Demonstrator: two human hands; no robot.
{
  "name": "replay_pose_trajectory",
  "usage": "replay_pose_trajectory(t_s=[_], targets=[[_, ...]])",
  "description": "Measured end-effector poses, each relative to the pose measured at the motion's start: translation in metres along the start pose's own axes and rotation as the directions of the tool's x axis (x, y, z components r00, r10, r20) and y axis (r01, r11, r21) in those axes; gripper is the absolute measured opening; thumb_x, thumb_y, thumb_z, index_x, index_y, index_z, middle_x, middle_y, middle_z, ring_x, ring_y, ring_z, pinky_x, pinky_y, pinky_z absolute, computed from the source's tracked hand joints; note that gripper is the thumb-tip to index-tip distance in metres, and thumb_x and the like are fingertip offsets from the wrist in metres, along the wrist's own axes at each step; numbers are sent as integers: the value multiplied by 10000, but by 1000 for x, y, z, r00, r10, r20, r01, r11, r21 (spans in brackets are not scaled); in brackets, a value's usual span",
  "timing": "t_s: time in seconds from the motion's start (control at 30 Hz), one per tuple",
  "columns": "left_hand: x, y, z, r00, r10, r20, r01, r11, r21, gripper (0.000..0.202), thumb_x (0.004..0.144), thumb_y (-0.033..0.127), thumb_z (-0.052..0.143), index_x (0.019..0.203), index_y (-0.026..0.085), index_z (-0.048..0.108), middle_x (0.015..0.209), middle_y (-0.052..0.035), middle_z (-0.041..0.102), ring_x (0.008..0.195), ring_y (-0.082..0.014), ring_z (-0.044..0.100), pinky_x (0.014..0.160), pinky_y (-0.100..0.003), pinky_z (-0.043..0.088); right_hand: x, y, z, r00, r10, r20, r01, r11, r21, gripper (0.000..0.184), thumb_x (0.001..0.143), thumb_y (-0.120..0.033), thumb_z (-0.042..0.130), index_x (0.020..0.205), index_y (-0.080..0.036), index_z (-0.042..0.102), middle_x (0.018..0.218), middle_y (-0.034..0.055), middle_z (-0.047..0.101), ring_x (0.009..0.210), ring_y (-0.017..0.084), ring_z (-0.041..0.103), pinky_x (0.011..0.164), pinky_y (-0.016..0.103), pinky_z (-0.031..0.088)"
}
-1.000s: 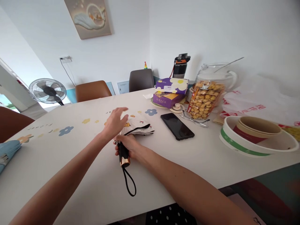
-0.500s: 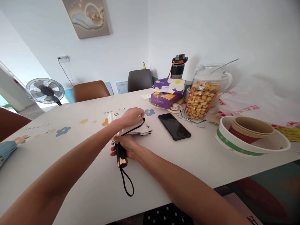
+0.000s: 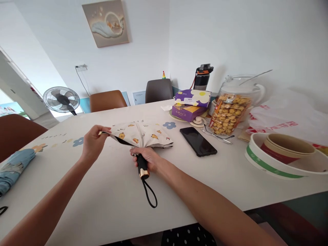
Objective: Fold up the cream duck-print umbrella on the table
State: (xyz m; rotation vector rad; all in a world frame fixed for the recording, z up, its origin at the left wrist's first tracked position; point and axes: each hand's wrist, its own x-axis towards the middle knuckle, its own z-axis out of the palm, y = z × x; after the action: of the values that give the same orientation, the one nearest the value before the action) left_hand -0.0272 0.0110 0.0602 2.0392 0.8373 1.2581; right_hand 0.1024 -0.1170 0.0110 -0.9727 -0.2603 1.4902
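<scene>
A cream folding umbrella (image 3: 146, 135) with small orange and yellow printed figures lies on the table, its canopy loose and partly fanned out. My right hand (image 3: 147, 158) is closed round the umbrella just above its black handle, which has a gold end and a black wrist loop hanging toward me. On the left, my left hand (image 3: 95, 140) pinches the edge of one canopy panel and holds it stretched out sideways. The panel's black underside shows along that edge. Part of the shaft is hidden by my right fingers and the cloth.
Right of the umbrella lies a black phone (image 3: 198, 141), with glasses (image 3: 217, 135) behind it. Farther right stand a snack jar (image 3: 229, 111) and a white bowl (image 3: 282, 167) with a paper tub inside. A folded blue umbrella (image 3: 16, 169) lies at the left edge.
My left hand has moved left from above the canopy, drawing one panel outward, so the printed cloth now spreads wider. My right hand keeps its hold. The view has shifted slightly left.
</scene>
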Motion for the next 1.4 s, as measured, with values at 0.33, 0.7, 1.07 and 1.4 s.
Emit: replay_pose_trajectory(t_s=[0.33,0.7,1.07,1.4], targets=[[-23,-38,-13,979,-205,14,205,977,-65,41,718,254,551,729,227,580,925,-3,669,995,-181,585,896,-301,433,-4,-12,-4,998,3,65,-6,999,35,374,729,-541,576,803,-184,491,626,-38,465,418,53,409,337,168,357],[-21,-62,-16,941,-233,246,182,960,213,174,674,185,469,700,259,624,916,23,673,932,-191,590,816,-288,435,-4,-12,-3,996,-6,-90,0,998,-66,161,708,-196,640,776,-140,506,631,-23,466,407,38,390,318,156,351],[-27,-51,7,978,-85,192,25,954,298,326,801,311,370,1025,245,597,1093,-21,621,993,-209,568,845,-332,437,-1,-10,0,978,-58,-199,23,984,-176,144,683,-173,633,743,-134,507,540,-32,464,378,59,400,299,181,371],[-3,-59,76,946,-98,309,33,978,207,487,890,409,270,1280,152,408,1416,-106,334,1321,-238,257,1087,-397,178,-2,-3,5,987,-14,-158,-13,985,-174,238,625,-201,706,720,-149,494,519,-40,466,371,61,401,292,183,376]])
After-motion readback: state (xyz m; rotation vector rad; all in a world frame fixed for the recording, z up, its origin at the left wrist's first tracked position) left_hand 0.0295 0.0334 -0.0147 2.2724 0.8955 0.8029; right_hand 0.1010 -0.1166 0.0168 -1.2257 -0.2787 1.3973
